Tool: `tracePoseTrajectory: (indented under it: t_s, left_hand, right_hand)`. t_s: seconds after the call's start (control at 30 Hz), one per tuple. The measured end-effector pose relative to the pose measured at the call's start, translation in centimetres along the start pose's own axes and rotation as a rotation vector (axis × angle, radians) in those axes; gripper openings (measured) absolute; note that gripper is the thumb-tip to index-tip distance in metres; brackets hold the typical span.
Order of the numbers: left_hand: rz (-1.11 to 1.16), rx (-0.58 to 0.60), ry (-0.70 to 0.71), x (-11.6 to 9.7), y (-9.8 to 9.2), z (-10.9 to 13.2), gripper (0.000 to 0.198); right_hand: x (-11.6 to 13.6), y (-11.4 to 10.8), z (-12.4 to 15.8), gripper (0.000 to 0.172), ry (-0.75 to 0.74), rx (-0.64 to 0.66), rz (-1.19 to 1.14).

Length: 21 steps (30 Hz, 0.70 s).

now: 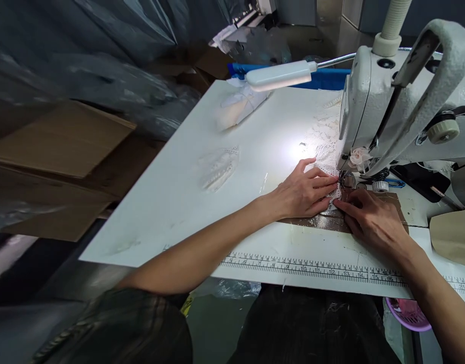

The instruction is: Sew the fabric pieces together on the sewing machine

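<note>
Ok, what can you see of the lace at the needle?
The lace is a white, openwork strip, thin and patterned. It lies flat on the table, running from the lamplit patch behind to the machine's foot. The left hand presses flat on it; fingertips of the right hand touch its near end.

The white table (172,202) carries a sewing machine (391,101) at 3 o'clock, a brown taped patch (323,221) just in front of it, and a printed ruler scale (323,268) along the 6 o'clock edge. A pale lace strip (323,136) runs from the machine toward 12 o'clock. A small lace piece (219,168) lies near 9 o'clock, and a wrapped white bundle (240,106) sits at 12.
</note>
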<state>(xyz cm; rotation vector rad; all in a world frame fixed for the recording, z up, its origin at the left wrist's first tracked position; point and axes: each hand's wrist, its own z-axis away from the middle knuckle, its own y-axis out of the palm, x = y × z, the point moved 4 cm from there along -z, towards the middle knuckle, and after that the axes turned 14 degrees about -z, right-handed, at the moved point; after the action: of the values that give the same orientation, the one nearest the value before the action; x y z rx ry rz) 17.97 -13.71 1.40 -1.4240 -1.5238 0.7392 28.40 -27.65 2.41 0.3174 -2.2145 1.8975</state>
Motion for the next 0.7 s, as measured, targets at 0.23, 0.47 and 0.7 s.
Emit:
tracePoseTrajectory:
  t_s: [0.23,0.47,0.7]
  left_hand:
    - [-0.040,-0.024,0.007,-0.3,0.2,-0.1,0.031]
    - [-0.056,0.050,-0.016,-0.4,-0.1,-0.5,0.031]
    - [0.007,0.115,-0.017,0.0,0.1,-0.9,0.032]
  right_hand:
    - [-1.5,-0.1,0.5,0.039,0.044,-0.116,-0.111]
    - [-1.6,0.0,0.1,0.037,-0.018,-0.088,-0.078]
    - [-1.8,0.1,0.0,0.037,0.037,-0.102,-0.053]
